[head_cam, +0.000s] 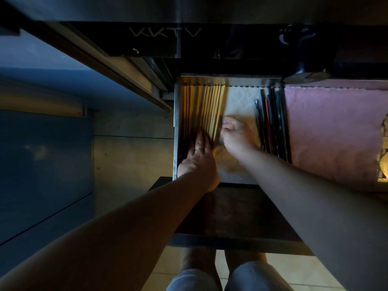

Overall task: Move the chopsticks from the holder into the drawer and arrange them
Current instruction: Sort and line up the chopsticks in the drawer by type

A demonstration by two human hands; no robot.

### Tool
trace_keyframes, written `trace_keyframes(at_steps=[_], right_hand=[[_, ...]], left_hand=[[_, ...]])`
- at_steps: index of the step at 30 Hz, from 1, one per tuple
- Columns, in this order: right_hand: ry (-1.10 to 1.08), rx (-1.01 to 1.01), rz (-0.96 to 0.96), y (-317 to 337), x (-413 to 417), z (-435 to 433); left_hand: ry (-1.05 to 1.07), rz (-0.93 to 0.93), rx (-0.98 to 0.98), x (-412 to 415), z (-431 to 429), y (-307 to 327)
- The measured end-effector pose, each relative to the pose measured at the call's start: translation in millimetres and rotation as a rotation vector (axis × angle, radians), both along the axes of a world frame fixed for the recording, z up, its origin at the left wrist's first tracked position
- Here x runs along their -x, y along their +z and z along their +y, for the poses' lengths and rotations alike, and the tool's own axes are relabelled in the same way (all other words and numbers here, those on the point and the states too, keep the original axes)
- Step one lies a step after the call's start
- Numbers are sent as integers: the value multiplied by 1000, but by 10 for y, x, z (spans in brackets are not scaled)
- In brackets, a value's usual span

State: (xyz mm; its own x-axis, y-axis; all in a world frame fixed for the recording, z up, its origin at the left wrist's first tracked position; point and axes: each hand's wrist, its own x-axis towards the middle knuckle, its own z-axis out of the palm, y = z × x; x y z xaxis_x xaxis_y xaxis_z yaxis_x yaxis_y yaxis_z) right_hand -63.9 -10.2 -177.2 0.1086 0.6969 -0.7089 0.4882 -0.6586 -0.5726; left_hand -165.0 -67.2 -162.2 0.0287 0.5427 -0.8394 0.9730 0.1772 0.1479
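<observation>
**Dim kitchen, drawer nearly sorted: chopsticks lined up, final tidy under way**

Kitchen in low light, head view, looking straight down into an open drawer [176,122] lined w/ a white towel [239,101].

Task's things are already in the drawer. Pale wooden chopsticks [212,106] lie side by side in a tight row against the left wall, far ends roughly level at the back. Dark chopsticks [270,118] lie in a separate row along the right wall. Bare towel sits between the two groups.

Left hand [199,160] lies flat, fingers straight, pressing on the near ends of the wooden row. Right hand [237,135] has fingers curled at the row's outermost stick on the right edge; can't tell whether it pinches that stick or only nudges it.

Judged progress: transfer looks largely done and arranging is the step in hand. Left to do, prob.: square up the wooden row's right edge and near ends. No holder can be made out, so can't say if any sticks remain in it.

Counts: 2 hands; 1 drawer; 1 towel liner; wooden sticks approx. a dozen-plus, too packed & dim for an exact no.; dark sticks approx. 6; 1 pink cloth [331,127] on the surface just right of the drawer.
</observation>
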Motion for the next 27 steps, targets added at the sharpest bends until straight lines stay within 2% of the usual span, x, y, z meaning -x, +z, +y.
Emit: trace_keyframes(at_steps=[4, 8, 10, 15, 19, 21, 23, 27], right_hand=[[-17, -7, 14, 17, -14, -3], [-10, -4, 5, 18, 7, 16], [2, 5, -17, 26, 2, 38], [27, -5, -27, 9, -18, 103], [56, -4, -11, -12, -12, 126], [25, -22, -3, -18, -8, 118], [4, -32, -33, -27, -14, 104], [-63, -11, -89, -28, -77, 97]], left_hand=[[-74, -16, -15, 17, -35, 21], [-221, -36, -144, 36, -34, 17], [-254, -48, -123, 40, -21, 8], [-206, -32, -160, 70, 17, 4], [-146, -7, -86, 36, 47, 4], [-232, 4, -196, 39, 67, -2], [-435, -25, -297, 80, 97, -25], [-558, -19, -236, 136, 136, -64]])
